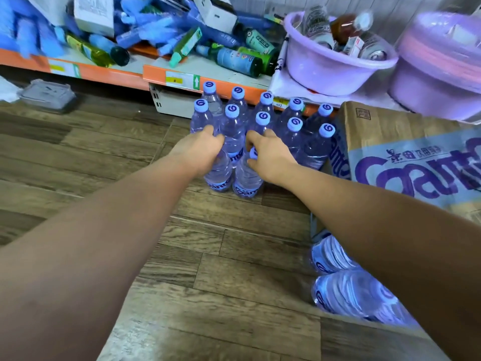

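Left hand (pixel 200 151) grasps the top of the left bottle (pixel 219 175); right hand (pixel 270 158) grasps the right bottle (pixel 246 181) (both upright, touching). Standing bottles (pixel 292 138) cluster at 12 o'clock; a cardboard box (pixel 390 136) lies at 3 o'clock on the wooden floor (pixel 104 157).

The person's left hand (pixel 199 152) and right hand (pixel 270 158) are bare. Both forearms are uncovered right up to the edge of the view, smooth and slender.
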`<state>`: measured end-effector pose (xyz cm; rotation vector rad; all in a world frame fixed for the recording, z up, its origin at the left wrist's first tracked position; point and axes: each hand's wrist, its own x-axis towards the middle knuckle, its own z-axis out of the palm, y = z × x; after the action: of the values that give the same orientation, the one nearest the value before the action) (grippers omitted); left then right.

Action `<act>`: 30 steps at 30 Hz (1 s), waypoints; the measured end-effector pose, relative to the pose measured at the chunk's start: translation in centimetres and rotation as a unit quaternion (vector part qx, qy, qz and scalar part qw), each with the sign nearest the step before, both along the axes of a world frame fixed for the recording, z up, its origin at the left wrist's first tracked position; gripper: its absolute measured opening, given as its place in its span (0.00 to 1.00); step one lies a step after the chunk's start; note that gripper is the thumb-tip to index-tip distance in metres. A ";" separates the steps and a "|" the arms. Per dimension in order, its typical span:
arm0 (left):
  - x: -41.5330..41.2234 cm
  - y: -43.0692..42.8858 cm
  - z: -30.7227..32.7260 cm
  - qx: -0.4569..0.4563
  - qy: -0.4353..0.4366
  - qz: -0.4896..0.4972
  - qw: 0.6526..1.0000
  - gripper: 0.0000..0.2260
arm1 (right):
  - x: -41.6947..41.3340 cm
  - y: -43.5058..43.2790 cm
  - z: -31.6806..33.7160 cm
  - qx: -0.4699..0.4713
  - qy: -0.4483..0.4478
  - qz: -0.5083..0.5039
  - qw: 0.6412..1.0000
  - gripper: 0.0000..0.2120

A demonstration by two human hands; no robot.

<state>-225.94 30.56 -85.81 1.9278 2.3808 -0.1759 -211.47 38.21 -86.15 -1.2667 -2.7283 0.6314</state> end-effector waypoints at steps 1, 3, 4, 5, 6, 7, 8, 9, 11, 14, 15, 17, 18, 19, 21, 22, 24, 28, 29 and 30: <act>0.4 -0.2 0.3 -0.002 -0.003 0.006 1.000 0.14 | 0.4 -0.3 0.2 -0.002 0.006 0.002 1.000 0.10; 1.5 -0.7 1.2 -0.001 -0.005 0.012 1.000 0.14 | 1.1 -0.8 0.9 -0.001 0.021 0.002 1.000 0.10; 2.1 -1.0 1.6 -0.001 -0.005 0.012 1.000 0.14 | 1.4 -1.1 1.3 0.002 0.025 0.002 1.000 0.10; 2.7 -1.5 2.1 0.001 -0.007 0.011 1.000 0.14 | 1.9 -1.5 1.8 0.006 0.028 0.005 1.000 0.10; 3.2 -2.1 2.5 0.003 -0.012 0.011 1.000 0.15 | 2.3 -1.9 2.3 0.013 0.031 0.011 0.999 0.10; 3.6 -2.8 2.9 0.008 -0.021 0.014 1.000 0.16 | 2.8 -2.3 2.9 0.022 0.035 0.021 0.999 0.10; 4.0 -3.4 3.3 0.012 -0.031 0.019 0.999 0.16 | 3.4 -2.8 3.6 0.031 0.040 0.031 0.998 0.11; 4.5 -4.1 3.8 0.017 -0.042 0.023 0.999 0.16 | 4.1 -3.2 4.4 0.038 0.047 0.037 0.997 0.13; 5.9 -5.2 5.3 0.029 -0.056 0.030 0.998 0.16 | 5.6 -4.3 6.2 0.053 0.067 0.038 0.996 0.17; 8.5 -6.3 8.3 0.064 -0.059 0.029 0.996 0.17 | 8.0 -5.8 9.1 0.084 0.122 0.038 0.988 0.19; 9.4 -6.6 9.5 0.081 -0.061 0.030 0.994 0.17 | 8.9 -6.3 10.2 0.092 0.140 0.034 0.985 0.19; 11.1 -7.0 11.8 0.117 -0.065 0.031 0.990 0.18 | 10.7 -7.3 12.6 0.111 0.168 0.025 0.979 0.17; 12.0 -7.2 12.9 0.136 -0.068 0.029 0.988 0.18 | 11.6 -7.7 13.7 0.122 0.174 0.020 0.977 0.16; 12.9 -7.3 14.1 0.156 -0.069 0.024 0.985 0.17 | 12.5 -8.1 14.9 0.131 0.176 0.015 0.975 0.15; 14.4 -7.4 16.2 0.182 -0.064 0.010 0.981 0.17 | 14.2 -8.8 17.2 0.138 0.180 0.007 0.974 0.17; 15.1 -7.5 17.1 0.188 -0.061 0.004 0.980 0.16 | 15.1 -9.1 18.2 0.139 0.181 0.003 0.974 0.19; 16.6 -7.6 18.9 0.194 -0.055 -0.009 0.979 0.15 | 17.1 -9.4 20.0 0.148 0.177 -0.006 0.973 0.19; 20.8 -7.9 21.4 0.195 -0.055 -0.048 0.978 0.13 | 21.7 -9.6 22.4 0.174 0.155 -0.022 0.972 0.14; 22.0 -8.0 21.8 0.194 -0.056 -0.057 0.978 0.12 | 22.9 -9.6 22.7 0.179 0.145 -0.026 0.973 0.14; 23.3 -8.0 22.1 0.192 -0.058 -0.068 0.977 0.11 | 24.1 -9.5 22.8 0.180 0.136 -0.030 0.974 0.14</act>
<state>-202.69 22.55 -63.74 2.1868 2.3411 0.4096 -187.37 28.69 -63.31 -1.0804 -2.4265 0.2606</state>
